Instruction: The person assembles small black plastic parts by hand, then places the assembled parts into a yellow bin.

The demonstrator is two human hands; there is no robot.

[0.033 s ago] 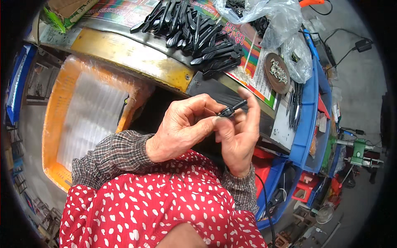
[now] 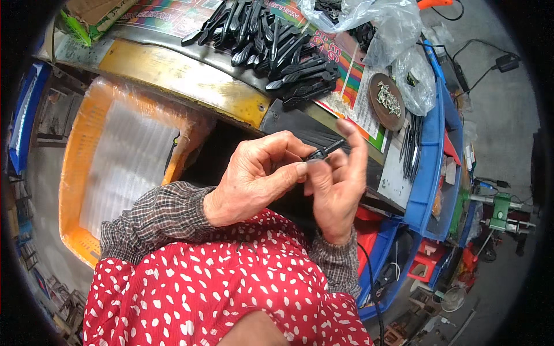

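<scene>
Both hands meet in front of my chest on one small black plastic handle piece (image 2: 326,150). My left hand (image 2: 254,176) pinches its near end between thumb and fingers. My right hand (image 2: 337,184) supports it from the right, fingers partly stretched up behind it. Most of the piece is hidden by my fingers. A heap of several similar black handle pieces (image 2: 277,46) lies on the bench above my hands.
An orange crate lined with clear plastic (image 2: 124,155) stands at my left. A round brown dish of small metal pins (image 2: 388,101) sits right of the heap, with clear plastic bags (image 2: 381,29) behind it. Blue bins (image 2: 430,167) line the right side.
</scene>
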